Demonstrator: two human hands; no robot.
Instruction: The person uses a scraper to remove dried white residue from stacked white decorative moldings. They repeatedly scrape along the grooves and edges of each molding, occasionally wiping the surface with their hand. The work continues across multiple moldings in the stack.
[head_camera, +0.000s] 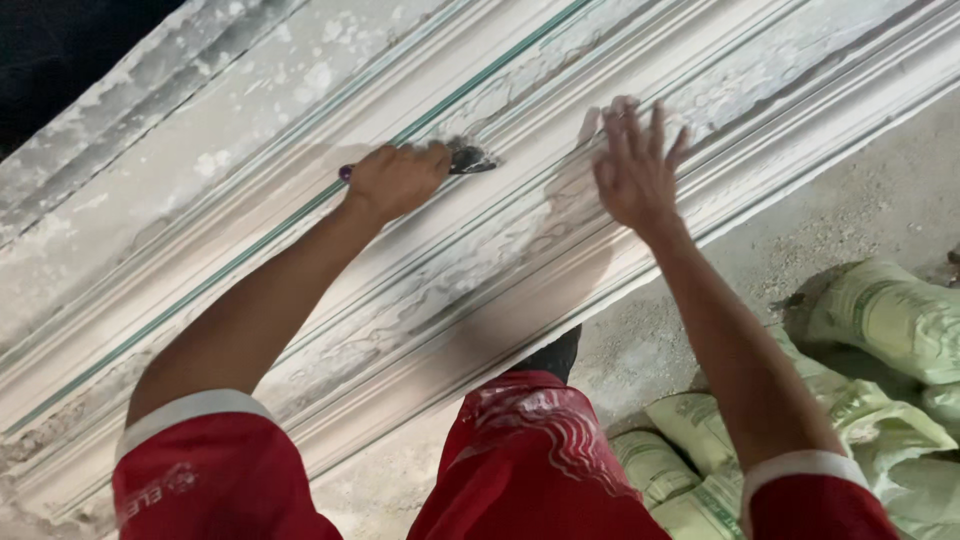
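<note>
Purple-handled scraper (462, 160) flat against white ribbed moulding (300, 270)

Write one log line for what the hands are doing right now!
left hand: fist around small tool, tip on wet plaster moulding | right hand: open, fingers spread above the moulding | green sacks: on floor at right

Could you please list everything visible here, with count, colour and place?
moulding: one, long, whitish ribbed plaster, runs diagonally across the upper picture.
green line: one, thin, along a groove of the moulding.
tool: one, dark head, purple handle end, on the moulding in the left fist.
sacks: several, pale green, stacked lower right.
ground: grey, gritty, right of the moulding.
left hand: closed around the tool.
right hand: fingers spread, by the moulding.
</note>
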